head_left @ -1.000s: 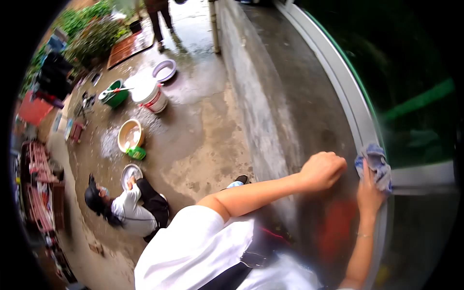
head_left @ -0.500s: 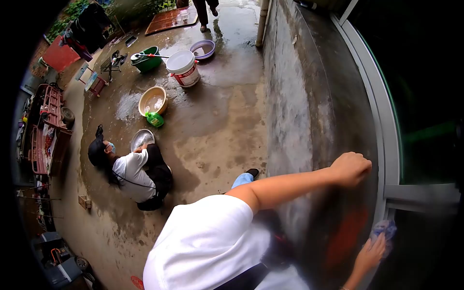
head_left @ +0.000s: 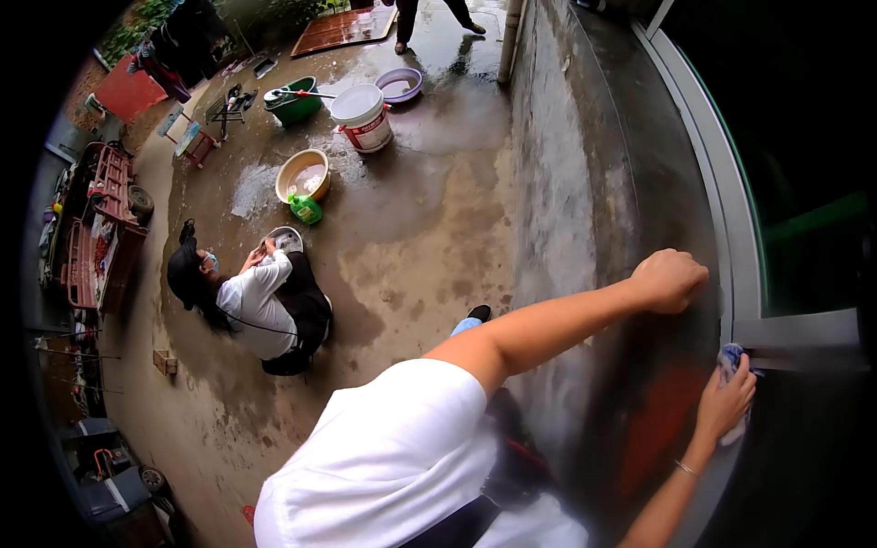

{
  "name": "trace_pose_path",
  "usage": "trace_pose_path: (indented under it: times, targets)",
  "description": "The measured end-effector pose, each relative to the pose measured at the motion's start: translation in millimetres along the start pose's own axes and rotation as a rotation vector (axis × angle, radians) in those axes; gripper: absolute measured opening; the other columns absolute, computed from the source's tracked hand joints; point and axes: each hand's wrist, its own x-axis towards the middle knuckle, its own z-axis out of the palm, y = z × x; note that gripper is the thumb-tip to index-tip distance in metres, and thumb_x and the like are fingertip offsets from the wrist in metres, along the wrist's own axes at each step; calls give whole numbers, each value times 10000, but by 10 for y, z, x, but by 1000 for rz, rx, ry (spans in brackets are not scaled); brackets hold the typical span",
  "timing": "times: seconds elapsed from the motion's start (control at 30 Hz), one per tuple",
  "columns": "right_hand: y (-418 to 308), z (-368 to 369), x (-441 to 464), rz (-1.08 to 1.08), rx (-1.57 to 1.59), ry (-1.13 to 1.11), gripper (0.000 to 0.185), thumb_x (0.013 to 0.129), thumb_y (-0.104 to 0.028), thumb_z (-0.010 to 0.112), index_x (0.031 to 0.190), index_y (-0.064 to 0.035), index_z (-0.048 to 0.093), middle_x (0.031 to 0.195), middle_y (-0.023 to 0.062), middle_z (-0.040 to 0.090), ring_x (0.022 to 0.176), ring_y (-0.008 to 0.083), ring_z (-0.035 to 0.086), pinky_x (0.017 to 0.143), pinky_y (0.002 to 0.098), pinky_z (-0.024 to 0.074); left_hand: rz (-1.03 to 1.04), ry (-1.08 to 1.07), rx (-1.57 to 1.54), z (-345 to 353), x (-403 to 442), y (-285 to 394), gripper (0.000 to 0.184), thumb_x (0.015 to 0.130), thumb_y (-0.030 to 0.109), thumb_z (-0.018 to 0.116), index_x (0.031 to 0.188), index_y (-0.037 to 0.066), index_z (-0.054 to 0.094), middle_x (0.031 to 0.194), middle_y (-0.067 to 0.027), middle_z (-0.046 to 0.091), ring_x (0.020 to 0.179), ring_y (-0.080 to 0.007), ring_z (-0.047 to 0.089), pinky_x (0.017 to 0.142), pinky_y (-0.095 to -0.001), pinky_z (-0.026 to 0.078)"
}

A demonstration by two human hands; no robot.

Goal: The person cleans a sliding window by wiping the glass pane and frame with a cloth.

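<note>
My left hand [head_left: 671,280] is closed in a fist in front of the window frame [head_left: 722,196], and nothing shows in it. Lower down at the right, my right hand [head_left: 726,402] presses a blue and white cloth [head_left: 730,358] against the frame, just below the grey crossbar [head_left: 799,336]. Its fingers are bent over the cloth and partly cover it. Dark glass [head_left: 804,247] lies to the right of the frame.
A grey ledge [head_left: 559,183] runs along the window. On the wet ground, a person [head_left: 260,306] crouches by a metal basin [head_left: 288,240]. Beyond are a tan basin [head_left: 303,173], white bucket [head_left: 362,119], green bucket [head_left: 294,102], purple basin [head_left: 399,85] and a standing person's legs [head_left: 437,18].
Since half a second ago, my right hand and the cloth have moved up in view, and my left fist sits slightly higher. The crouching person's hands have shifted, and the standing person's legs are wider apart.
</note>
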Motion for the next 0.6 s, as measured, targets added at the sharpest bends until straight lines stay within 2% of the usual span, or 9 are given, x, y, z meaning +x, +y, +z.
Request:
trace_pose_path:
  times: [0.03, 0.07, 0.2, 0.27, 0.4, 0.43, 0.5, 0.6]
  targets:
    - [-50, -75, 59, 22, 22, -3, 481, 884, -206, 660, 1329, -112, 503, 1090, 124, 551, 1040, 342, 544, 896, 448, 444, -28, 10, 26, -152, -13, -77, 48, 827, 130, 610, 855, 114, 646, 831, -69, 674, 887, -285, 636, 760, -416, 502]
    - [-43, -155, -10, -44, 89, -36, 490, 875, -188, 666, 1330, -111, 501, 1112, 128, 553, 1048, 347, 546, 901, 450, 448, 3, -41, 17, -115, -12, 3, 54, 829, 128, 608, 867, 115, 644, 834, -66, 674, 889, -286, 636, 758, -415, 505]
    - [205, -286, -295, 32, 131, -78, 440, 880, -192, 662, 1278, -64, 524, 1139, 149, 571, 1078, 362, 539, 920, 449, 451, 7, -50, -69, -168, -30, -12, 61, 856, 135, 619, 914, 124, 631, 868, -51, 669, 879, -269, 634, 749, -396, 505]
    - [451, -389, -685, 117, 113, -90, 431, 875, -216, 671, 1253, -60, 537, 1136, 152, 568, 1081, 365, 536, 920, 450, 444, -15, -64, -165, -231, -32, 5, 70, 847, 148, 611, 911, 128, 633, 853, -66, 659, 870, -283, 629, 744, -421, 495]
    - [1011, -891, -1748, 294, 19, -144, 436, 858, -249, 687, 1220, -51, 545, 1123, 155, 564, 1084, 383, 525, 927, 464, 424, -24, -107, -90, -226, -27, 37, 89, 857, 148, 634, 945, 139, 648, 857, -48, 662, 855, -254, 635, 739, -376, 499]
    - [1116, -856, -1857, 320, 46, -144, 441, 851, -259, 692, 1210, -48, 548, 1118, 155, 562, 1087, 388, 520, 929, 472, 417, -48, -77, -32, -417, -53, -32, 87, 856, 149, 635, 941, 139, 650, 850, -48, 662, 850, -253, 636, 732, -372, 500]
    - [1366, -1271, -2470, 441, -52, -174, 453, 842, -266, 701, 1207, -46, 550, 1118, 159, 561, 1091, 391, 517, 933, 481, 412, -4, -71, -112, -105, -23, 136, 65, 850, 145, 633, 913, 139, 648, 809, -59, 650, 827, -265, 635, 713, -389, 502]
    - [1495, -1181, -2762, 457, -9, -163, 477, 829, -281, 709, 1211, -44, 551, 1143, 180, 553, 1108, 402, 501, 952, 488, 393, -35, 0, -36, -128, -70, 173, 42, 840, 122, 633, 877, 137, 646, 753, -63, 631, 784, -270, 633, 682, -405, 504]
